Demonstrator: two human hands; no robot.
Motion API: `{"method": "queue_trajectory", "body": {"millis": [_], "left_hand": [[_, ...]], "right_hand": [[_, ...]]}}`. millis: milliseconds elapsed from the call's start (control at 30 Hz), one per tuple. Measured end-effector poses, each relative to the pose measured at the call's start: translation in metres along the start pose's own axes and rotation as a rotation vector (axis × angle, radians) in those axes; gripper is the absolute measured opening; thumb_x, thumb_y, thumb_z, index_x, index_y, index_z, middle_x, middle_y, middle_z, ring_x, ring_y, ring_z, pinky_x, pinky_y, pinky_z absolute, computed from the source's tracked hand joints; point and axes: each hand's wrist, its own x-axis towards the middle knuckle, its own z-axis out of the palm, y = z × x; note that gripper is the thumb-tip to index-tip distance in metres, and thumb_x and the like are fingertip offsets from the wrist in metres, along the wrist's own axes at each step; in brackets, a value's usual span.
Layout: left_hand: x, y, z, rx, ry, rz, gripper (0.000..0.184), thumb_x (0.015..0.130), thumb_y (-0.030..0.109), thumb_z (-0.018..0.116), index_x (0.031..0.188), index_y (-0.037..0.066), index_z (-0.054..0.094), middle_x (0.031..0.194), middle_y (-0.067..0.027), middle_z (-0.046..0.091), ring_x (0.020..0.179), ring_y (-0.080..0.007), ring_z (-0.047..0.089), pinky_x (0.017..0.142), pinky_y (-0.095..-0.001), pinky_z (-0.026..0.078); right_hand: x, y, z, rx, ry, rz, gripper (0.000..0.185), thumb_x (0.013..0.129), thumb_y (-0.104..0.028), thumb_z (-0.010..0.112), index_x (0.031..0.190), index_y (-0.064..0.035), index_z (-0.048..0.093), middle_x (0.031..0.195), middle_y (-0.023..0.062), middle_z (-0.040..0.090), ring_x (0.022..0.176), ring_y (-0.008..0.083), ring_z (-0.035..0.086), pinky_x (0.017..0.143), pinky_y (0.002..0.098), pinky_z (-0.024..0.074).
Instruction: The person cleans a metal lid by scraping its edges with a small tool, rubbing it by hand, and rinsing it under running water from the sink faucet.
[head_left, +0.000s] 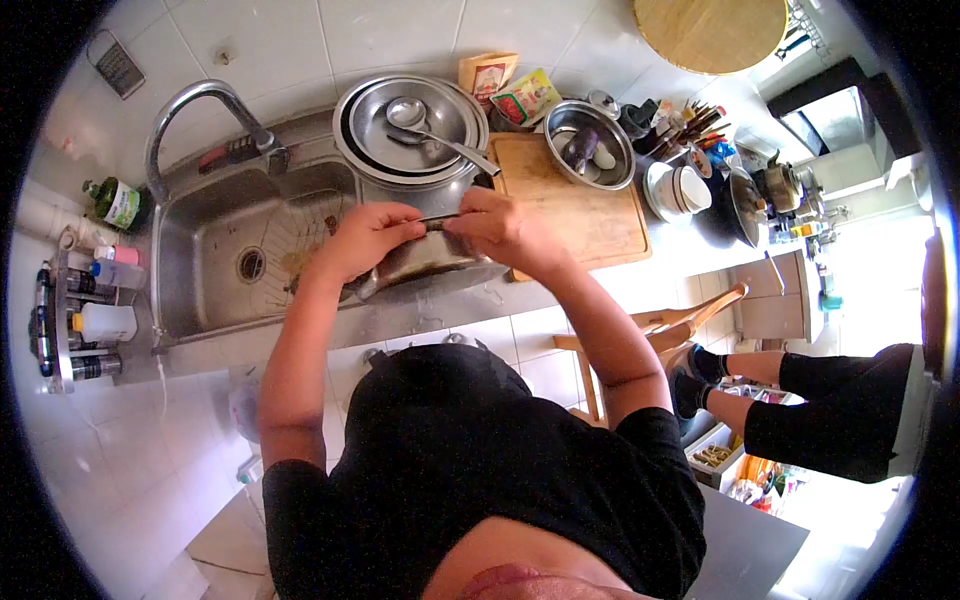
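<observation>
At the counter's front edge, my left hand [372, 240] and my right hand [505, 228] come close together over a shiny, curved metal vessel [425, 262]. Fingers of both hands are pinched on its upper edge from either side. Its exact kind is hard to make out because my hands cover part of it. Just behind are stacked metal basins [345, 140], with a metal ladle [430, 132] lying in the top one. A wooden cutting board [590, 225] lies to the right of my right hand.
A steel sink [205, 290] with a curved faucet [200, 90] is at left. On the right stand a metal bowl [620, 130] holding an eggplant [578, 152], white bowls [685, 190] and a wok [742, 205]. Another person's legs [760, 390] show near a wooden chair [680, 325].
</observation>
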Motion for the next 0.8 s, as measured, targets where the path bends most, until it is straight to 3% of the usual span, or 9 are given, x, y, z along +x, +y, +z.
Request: {"method": "queue_trajectory", "body": {"millis": [267,367,533,800], "left_hand": [[0.006,-0.007,-0.006,-0.078,-0.056,0.020,0.021,0.088,0.012,0.063,0.106,0.000,0.063,0.080,0.0025,0.061,0.072,-0.0051,0.052,0.064,-0.0219,0.042],[0.014,-0.012,-0.006,-0.114,-0.112,0.023,0.021,0.088,0.011,0.063,0.105,0.000,0.063,0.080,0.0033,0.061,0.073,-0.0046,0.051,0.064,-0.0211,0.042],[0.008,0.000,-0.010,-0.102,-0.112,0.037,0.022,0.087,0.011,0.063,0.106,-0.001,0.063,0.081,0.0037,0.061,0.072,-0.0038,0.050,0.063,-0.0207,0.042],[0.007,0.015,-0.011,-0.030,-0.089,-0.046,0.022,0.087,0.011,0.064,0.105,-0.001,0.063,0.084,0.0009,0.064,0.077,-0.0055,0.053,0.070,-0.0220,0.044]], "right_hand": [[-0.007,0.009,-0.002,-0.161,-0.006,0.058,0.015,0.072,-0.003,0.064,0.087,-0.0059,0.067,0.075,0.0076,0.050,0.067,0.0234,0.057,0.058,0.0338,0.0477],[0.007,0.007,0.015,-0.110,0.079,-0.057,0.013,0.073,-0.002,0.064,0.086,-0.0053,0.067,0.076,0.0077,0.050,0.066,0.0230,0.056,0.057,0.0342,0.0473],[-0.002,0.017,0.001,-0.116,0.027,-0.021,0.022,0.071,-0.004,0.065,0.094,-0.0055,0.065,0.078,0.0077,0.052,0.067,0.0237,0.057,0.057,0.0347,0.0482],[0.009,0.012,0.003,-0.223,0.019,-0.089,0.021,0.067,-0.004,0.066,0.088,-0.0053,0.064,0.077,0.0065,0.052,0.070,0.0226,0.057,0.058,0.0331,0.0486]]}}
